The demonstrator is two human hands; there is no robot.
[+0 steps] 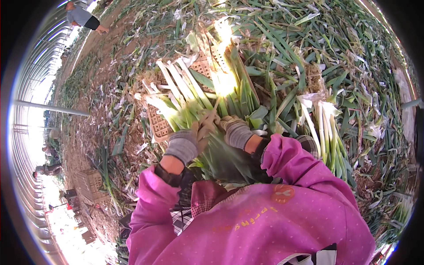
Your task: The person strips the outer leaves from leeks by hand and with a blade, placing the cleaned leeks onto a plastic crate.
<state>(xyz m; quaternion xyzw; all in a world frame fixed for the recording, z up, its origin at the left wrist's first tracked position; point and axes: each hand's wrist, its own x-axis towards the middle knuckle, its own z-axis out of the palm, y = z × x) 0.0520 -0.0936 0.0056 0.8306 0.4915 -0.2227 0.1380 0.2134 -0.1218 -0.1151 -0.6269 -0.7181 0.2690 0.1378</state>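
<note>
Both of my hands wear grey and tan work gloves and meet at the green tops of a bunch of leeks (174, 86). The white stalks fan up and to the left over a tan plastic crate (160, 126). My left hand (194, 137) is closed round the stalks where white turns to green. Beside it my right hand (237, 131) has its fingers curled over the leaves, which partly hide the grip. Below the hands the green leaves blur with motion. More leeks (240, 75) stand along the crate's far right side in bright sun.
Another bundle of leeks (324, 128) lies to my right. Cut leaves and peelings (335, 35) litter the ground. A second crate (90, 185) sits at the left. One person (81, 17) bends at the far left, and a metal pole (53, 107) crosses the left side.
</note>
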